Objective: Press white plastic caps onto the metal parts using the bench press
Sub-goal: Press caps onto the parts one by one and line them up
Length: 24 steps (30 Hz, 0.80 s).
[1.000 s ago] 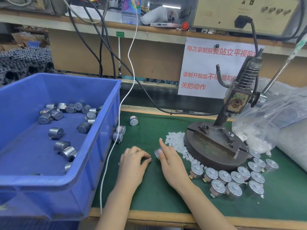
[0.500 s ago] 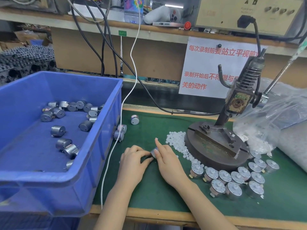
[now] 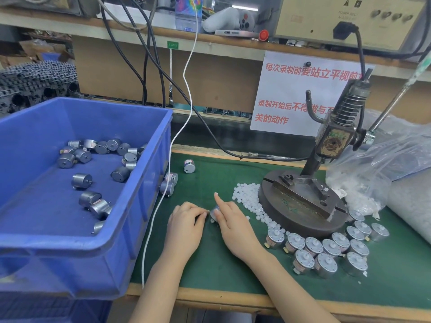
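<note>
I see the bench, green-matted: a blue bin on its left edge, the bench press toward the back right, white caps heaped against its base, capped metal parts clustered near the front right corner, and a plastic bag at the right edge.

Left hand has moved against the metal part, seemingly touching it.

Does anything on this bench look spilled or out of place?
Yes. Loose white caps are strewn over the green mat beside the press base, not contained. Three metal parts lie on the mat outside the blue bin: one alone toward the back, two against the bin's wall. Nothing looks damaged.
</note>
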Available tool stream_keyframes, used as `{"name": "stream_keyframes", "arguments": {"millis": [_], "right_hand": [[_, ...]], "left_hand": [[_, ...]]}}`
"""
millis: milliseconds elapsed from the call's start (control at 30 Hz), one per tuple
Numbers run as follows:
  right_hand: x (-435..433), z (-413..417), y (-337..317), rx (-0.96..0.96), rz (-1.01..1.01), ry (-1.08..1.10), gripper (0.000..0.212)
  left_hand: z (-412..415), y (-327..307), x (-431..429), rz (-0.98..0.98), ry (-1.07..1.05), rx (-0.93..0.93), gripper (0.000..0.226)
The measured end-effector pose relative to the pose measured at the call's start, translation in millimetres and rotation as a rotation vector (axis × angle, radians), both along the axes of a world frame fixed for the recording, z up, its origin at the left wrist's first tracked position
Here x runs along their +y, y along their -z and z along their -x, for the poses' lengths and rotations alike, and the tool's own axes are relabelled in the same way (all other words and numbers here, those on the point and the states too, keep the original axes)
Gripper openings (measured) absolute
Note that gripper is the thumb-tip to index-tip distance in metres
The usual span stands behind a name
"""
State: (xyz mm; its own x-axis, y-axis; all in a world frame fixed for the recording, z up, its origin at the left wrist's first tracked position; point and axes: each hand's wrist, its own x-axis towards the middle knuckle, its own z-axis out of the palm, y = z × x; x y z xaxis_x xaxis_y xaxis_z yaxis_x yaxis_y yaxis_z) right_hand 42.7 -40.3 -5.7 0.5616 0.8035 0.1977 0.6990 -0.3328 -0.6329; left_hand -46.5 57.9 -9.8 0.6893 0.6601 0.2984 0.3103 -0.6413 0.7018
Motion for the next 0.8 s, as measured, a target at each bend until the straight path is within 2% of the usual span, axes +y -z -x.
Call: {"name": "stream_keyframes", "arguments": {"millis": [267, 433, 533, 600, 700, 800], "right_hand": [[2, 3, 0, -0.172, 0.032, -0.059, 0.048], [3, 1, 0, -0.214, 0.070, -0.077, 0.048], [6, 3, 1, -0.336, 0.160, -0.103, 0.049], [6, 4, 1, -0.322, 0.178, -0.073, 0.048], [1, 3, -1, -0.217, 0.062, -0.030, 0.047], [-6, 7, -4, -0.212, -0.109, -0.023, 0.043]], "left_hand": [[-1, 0, 0, 0.005, -0.012, 0.000, 0.021], [-3, -2, -1, 0.018, -0.047, -0.009, 0.021], [-3, -2, -1, 0.028, -0.069, -0.004, 0.020], [-3, -2, -2, 0.030, -0.070, 0.001, 0.020], [-2, -3, -4, 0.013, -0.066, -0.013, 0.018], [-2, -4, -3, 0.031, -0.074, -0.023, 0.017]]}}
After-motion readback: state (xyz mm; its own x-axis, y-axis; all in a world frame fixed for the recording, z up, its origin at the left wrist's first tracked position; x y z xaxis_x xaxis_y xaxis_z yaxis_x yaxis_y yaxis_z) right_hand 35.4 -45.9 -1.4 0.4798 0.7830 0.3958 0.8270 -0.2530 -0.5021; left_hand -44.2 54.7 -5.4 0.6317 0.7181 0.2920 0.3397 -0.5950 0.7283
